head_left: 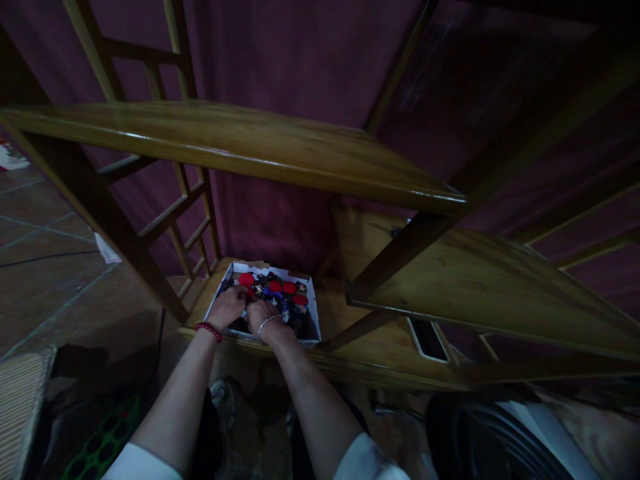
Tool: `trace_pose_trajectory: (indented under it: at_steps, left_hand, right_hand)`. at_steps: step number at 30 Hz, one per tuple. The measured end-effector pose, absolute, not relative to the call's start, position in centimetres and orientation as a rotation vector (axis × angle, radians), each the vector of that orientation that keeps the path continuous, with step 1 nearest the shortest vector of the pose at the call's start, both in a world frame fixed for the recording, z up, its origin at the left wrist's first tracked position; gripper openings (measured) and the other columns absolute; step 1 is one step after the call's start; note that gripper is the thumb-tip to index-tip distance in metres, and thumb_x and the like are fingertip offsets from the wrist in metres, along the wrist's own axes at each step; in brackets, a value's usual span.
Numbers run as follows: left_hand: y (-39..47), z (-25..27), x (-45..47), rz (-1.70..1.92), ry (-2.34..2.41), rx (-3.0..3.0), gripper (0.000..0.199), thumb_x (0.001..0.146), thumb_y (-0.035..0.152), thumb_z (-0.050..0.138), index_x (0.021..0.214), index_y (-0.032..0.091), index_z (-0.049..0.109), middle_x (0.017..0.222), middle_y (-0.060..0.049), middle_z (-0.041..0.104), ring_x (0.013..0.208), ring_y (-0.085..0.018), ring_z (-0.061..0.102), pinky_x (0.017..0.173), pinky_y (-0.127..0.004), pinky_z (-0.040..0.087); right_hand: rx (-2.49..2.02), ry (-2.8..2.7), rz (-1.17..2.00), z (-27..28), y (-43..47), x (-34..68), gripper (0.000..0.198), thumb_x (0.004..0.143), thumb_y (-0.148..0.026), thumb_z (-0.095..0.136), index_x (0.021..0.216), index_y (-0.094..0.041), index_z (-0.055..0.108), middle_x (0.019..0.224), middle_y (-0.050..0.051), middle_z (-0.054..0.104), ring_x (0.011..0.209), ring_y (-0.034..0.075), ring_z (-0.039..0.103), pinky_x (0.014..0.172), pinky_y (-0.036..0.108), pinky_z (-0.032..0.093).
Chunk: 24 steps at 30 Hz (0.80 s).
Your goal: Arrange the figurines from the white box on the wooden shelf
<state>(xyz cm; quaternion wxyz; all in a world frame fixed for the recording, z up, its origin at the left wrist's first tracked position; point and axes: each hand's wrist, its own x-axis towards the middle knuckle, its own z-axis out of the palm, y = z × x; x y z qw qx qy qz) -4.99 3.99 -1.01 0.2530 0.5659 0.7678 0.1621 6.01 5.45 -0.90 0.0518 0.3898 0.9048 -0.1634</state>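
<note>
Left hand [227,308] and right hand [261,313] share one box [313,310] with at least four red pieces [289,287]; I cannot tell the fingers' grip.

Small items [289,287] coloured red, black and blue, edged by a white box [315,310].
The shelf [225,133] is coloured golden brown, the curtain [300,60] maroon, the bead bracelet [210,328] dark red, the sleeve [143,465] white; the panel [23,400] is patterned in pale stripes.

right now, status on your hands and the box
Left hand and right hand in white box, grip unclear. Red and dark items inside, partly hidden by hands. Wooden board above, not blocking.
</note>
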Motion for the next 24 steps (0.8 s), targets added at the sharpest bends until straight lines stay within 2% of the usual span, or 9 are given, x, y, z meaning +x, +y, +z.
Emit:
trace_pose_trajectory:
  at_steps: [6,13,19,24]
  left_hand:
    - [4.1,-1.0,-4.8,0.444,2.102,1.526,0.036,0.076,0.018,0.034,0.102,0.02,0.058,0.103,-0.005,0.062,0.094,-0.016,0.056,0.08,-0.024,0.039]
    - [4.2,-0.9,-4.2,0.47,2.084,1.54,0.036,0.077,0.017,0.033,0.105,0.019,0.055,0.101,-0.007,0.062,0.09,-0.017,0.057,0.077,-0.026,0.04]
    - [4.2,-0.5,-3.4,0.455,2.083,1.511,0.039,0.077,0.018,0.035,0.113,0.018,0.051,0.106,-0.009,0.06,0.095,-0.018,0.056,0.078,-0.026,0.039]
    - [4.3,-0.7,-2.9,0.463,2.047,1.528,0.04,0.079,0.019,0.035,0.117,0.017,0.047,0.104,-0.01,0.061,0.094,-0.017,0.056,0.077,-0.025,0.039]
  right_hand:
    - [1.186,2.776,-0.616,-0.1,6.0,7.7,0.039,0.07,-0.01,0.046,0.108,-0.019,0.051,0.099,0.009,0.062,0.092,0.019,0.058,0.07,0.025,0.042]
    - [1.453,2.68,-0.849,-0.3,7.8,9.8,0.036,0.079,-0.016,0.042,0.114,-0.025,0.045,0.086,0.001,0.063,0.083,0.013,0.059,0.066,0.02,0.039]
    - [1.649,2.503,-1.241,-1.1,8.6,11.0,0.034,0.086,-0.018,0.031,0.118,-0.023,0.04,0.06,-0.003,0.059,0.054,0.009,0.058,0.054,0.017,0.039]
    - [1.768,2.428,-1.431,-1.1,8.6,11.5,0.033,0.087,-0.018,0.029,0.116,-0.022,0.042,0.054,-0.005,0.053,0.046,0.008,0.053,0.044,0.015,0.035]
